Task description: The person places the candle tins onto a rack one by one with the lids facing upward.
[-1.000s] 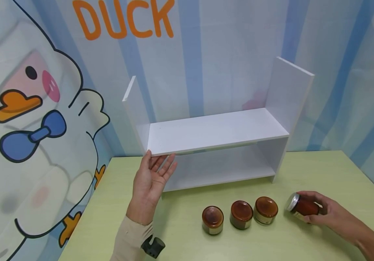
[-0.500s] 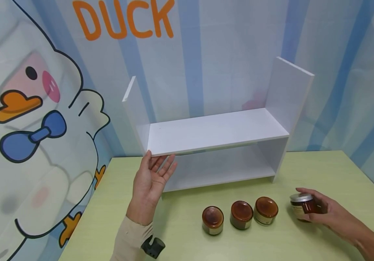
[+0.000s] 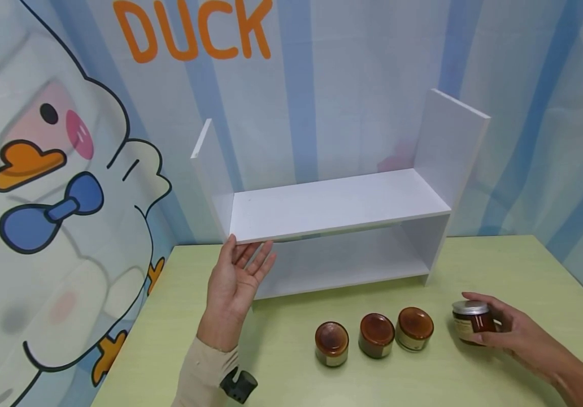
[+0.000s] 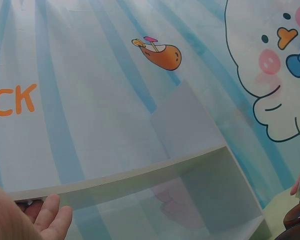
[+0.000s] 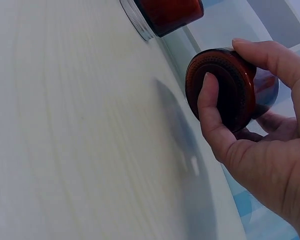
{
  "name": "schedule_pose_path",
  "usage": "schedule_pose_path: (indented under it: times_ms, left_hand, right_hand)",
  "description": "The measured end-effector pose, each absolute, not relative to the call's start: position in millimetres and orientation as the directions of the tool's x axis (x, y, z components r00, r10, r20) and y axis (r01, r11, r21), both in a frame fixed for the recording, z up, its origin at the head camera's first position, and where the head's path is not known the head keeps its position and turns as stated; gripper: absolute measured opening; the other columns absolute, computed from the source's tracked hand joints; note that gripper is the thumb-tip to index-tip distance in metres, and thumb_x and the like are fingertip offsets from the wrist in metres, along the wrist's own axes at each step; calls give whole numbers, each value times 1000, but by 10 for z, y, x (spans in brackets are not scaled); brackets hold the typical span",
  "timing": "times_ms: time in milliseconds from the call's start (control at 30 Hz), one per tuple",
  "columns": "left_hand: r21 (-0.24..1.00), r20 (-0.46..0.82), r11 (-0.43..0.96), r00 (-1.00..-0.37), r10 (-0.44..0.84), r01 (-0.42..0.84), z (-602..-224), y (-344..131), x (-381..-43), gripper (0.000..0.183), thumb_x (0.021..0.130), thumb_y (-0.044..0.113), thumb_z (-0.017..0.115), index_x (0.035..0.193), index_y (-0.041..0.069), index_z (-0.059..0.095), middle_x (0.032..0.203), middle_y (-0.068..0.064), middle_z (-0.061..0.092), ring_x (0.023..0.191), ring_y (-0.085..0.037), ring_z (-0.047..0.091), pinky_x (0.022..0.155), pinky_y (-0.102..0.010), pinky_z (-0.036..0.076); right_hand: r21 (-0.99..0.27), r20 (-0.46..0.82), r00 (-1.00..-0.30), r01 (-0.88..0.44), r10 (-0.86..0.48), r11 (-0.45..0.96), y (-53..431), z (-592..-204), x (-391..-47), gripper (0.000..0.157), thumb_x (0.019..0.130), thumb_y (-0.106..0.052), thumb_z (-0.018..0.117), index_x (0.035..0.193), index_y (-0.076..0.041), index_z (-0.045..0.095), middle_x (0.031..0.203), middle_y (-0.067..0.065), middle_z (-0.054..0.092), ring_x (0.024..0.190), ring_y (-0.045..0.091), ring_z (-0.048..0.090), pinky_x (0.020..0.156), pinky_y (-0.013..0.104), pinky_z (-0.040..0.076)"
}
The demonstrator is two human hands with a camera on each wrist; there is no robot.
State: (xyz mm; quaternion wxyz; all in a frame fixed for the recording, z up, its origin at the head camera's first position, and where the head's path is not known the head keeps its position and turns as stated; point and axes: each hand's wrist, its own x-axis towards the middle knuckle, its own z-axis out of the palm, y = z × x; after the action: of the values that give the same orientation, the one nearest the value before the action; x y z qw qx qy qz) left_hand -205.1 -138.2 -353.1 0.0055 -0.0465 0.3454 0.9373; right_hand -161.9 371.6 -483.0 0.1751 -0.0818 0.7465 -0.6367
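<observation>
In the head view my left hand (image 3: 235, 282) is at the left front corner of the white shelf unit (image 3: 339, 204). Its thumb touches the board's front edge, and the other fingers extend loosely beneath. My right hand (image 3: 517, 333) grips an amber glass jar (image 3: 474, 323) with a silver lid and a pale label, lid upward. From the right wrist, the thumb lies across the jar's round base (image 5: 227, 95), which is raised off the table. Left of it stand three similar jars, bases up: a left one (image 3: 331, 343), a middle one (image 3: 377, 335) and a right one (image 3: 414, 328).
The shelf unit, with two boards between upright side panels (image 3: 451, 150), stands toward the back of the pale green table (image 3: 291, 379). Behind it hangs a striped blue backdrop (image 3: 357, 85) with a cartoon duck (image 3: 57, 169). A black wrist device (image 3: 239, 384) sits by the left sleeve.
The jar in my right hand has turned from tilted, lid to the left, to upright with its lid on top. My left hand, the shelf unit and the other jars stay put.
</observation>
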Motion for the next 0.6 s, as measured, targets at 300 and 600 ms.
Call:
schedule_pose_path:
  times_ms: [300, 600]
  left_hand:
    - [653, -85, -756, -996, -22, -39, -3531, -1378, -2049, 49, 111, 39, 41, 148, 8, 38, 136, -12, 47, 122, -28, 62, 111, -44, 49]
    - [656, -83, -754, -996, -21, -39, -3530, -1380, -2046, 49, 111, 38, 41, 149, 8, 37, 135, -12, 48, 121, -28, 62, 111, -44, 48]
  right_hand:
    - [-989, -147, -893, 141, -425, 45, 3778, -4873, -1672, 55, 107, -3, 47, 150, -36, 43, 131, -14, 50, 115, 10, 60, 91, 40, 59]
    - [-978, -209, -903, 202, -375, 59, 3783, -4870, -1647, 48, 110, -14, 44, 156, -30, 40, 131, -15, 52, 100, 14, 55, 63, 40, 45]
